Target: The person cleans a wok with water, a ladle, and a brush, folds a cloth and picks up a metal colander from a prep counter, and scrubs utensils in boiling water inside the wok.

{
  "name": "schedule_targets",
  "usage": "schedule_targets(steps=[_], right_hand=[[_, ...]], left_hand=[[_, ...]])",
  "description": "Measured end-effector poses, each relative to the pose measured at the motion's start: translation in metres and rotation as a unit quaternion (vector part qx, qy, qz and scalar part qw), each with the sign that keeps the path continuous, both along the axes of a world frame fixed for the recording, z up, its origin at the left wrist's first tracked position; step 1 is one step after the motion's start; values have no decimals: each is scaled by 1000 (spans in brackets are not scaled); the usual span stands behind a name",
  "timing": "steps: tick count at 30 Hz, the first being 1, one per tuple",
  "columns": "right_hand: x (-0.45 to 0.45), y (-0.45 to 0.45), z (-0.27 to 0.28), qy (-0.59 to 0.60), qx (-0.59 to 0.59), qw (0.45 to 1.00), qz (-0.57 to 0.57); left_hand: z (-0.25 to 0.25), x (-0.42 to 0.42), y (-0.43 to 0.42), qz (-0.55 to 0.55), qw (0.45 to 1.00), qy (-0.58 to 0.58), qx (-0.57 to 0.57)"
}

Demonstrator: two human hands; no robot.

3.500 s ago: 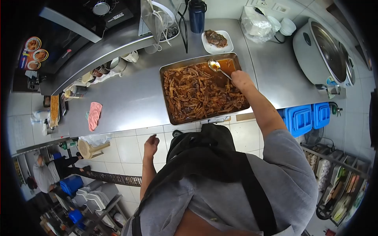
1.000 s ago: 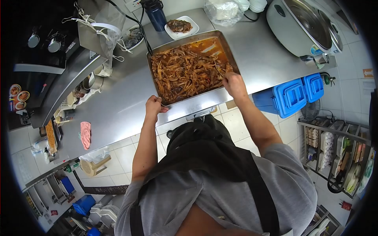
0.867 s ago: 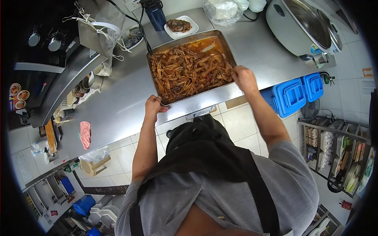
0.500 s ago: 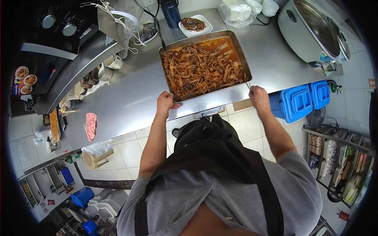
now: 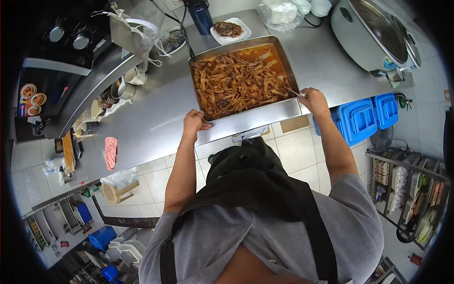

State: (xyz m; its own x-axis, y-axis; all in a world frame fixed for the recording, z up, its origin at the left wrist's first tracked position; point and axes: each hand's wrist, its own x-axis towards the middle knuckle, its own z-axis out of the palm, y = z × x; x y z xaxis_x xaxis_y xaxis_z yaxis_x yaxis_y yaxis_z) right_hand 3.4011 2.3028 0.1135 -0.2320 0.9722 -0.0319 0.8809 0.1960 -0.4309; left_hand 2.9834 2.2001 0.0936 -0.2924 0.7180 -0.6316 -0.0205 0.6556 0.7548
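Observation:
A rectangular metal tray (image 5: pixel 283 106) stands on the steel counter, filled with what look like chicken feet (image 5: pixel 236 78) in reddish-brown sauce. At the tray's near left corner, my left hand (image 5: pixel 195 125) is closed on the rim, thumb and fingers at the edge. My right hand (image 5: pixel 315 101) is just outside the near right corner, fingers pinched around a thin metal utensil (image 5: pixel 294 92). That utensil slants over the rim, its tip at the food. Its full shape cannot be made out.
Behind the tray are a white plate (image 5: pixel 244 34) with a piece of food and a dark blue bottle (image 5: pixel 200 19). A large cooker (image 5: pixel 350 42) stands right. A pink cloth (image 5: pixel 110 152) lies left on the counter (image 5: pixel 156 120). Blue lidded bins (image 5: pixel 358 122) stand below right.
My right hand has moved up and closer to the tray, and the utensil now slants inward over the corner. My left hand stays on the rim.

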Motion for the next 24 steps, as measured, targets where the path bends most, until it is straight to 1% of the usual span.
schedule_targets(steps=[1,3,5,6,8,9,10,11,12,13,14,15,16,17,19,21,22,24], right_hand=[[5,-3,5,-14,13,1000,-14],[8,-14,13,1,4,999,-35],[7,-29,19,57,43,993,-98],[15,-35,9,97,102,984,-109],[16,-54,18,118,240,944,-195],[12,-68,29,153,248,925,-244],[9,-83,32,155,268,919,-245],[0,-97,38,198,222,929,-222],[-10,-108,31,208,257,931,-157],[-32,-122,38,229,216,939,-135],[-40,-133,23,221,130,961,-108],[-56,-143,11,231,68,969,-58],[-72,-150,-4,275,-17,961,-19],[-87,-155,-11,274,-89,957,32],[-122,-152,-2,270,-140,945,123],[-148,-144,8,273,-130,940,161],[-155,-139,11,272,-116,938,183],[-171,-128,15,275,-116,933,201]], left_hand=[[0,1,1,3,1000,-3,7],[0,3,0,-2,1000,2,-1],[2,0,-5,18,1000,-3,11],[0,-3,-10,22,999,-14,24],[3,-11,-20,33,999,-8,20],[5,-14,-26,44,999,-4,16],[0,-19,-34,42,999,-6,14],[-6,-31,-45,56,998,-1,16],[-7,-39,-55,68,997,18,11],[-13,-51,-66,85,996,26,12],[-10,-59,-74,93,994,59,18],[-14,-72,-84,93,992,86,22],[-8,-81,-90,103,984,145,20],[0,-92,-96,114,978,175,18],[-1,-126,-111,121,953,275,25],[-27,-182,-127,106,899,421,60],[-19,-200,-135,105,872,475,58],[-14,-251,-148,107,853,511,10]])
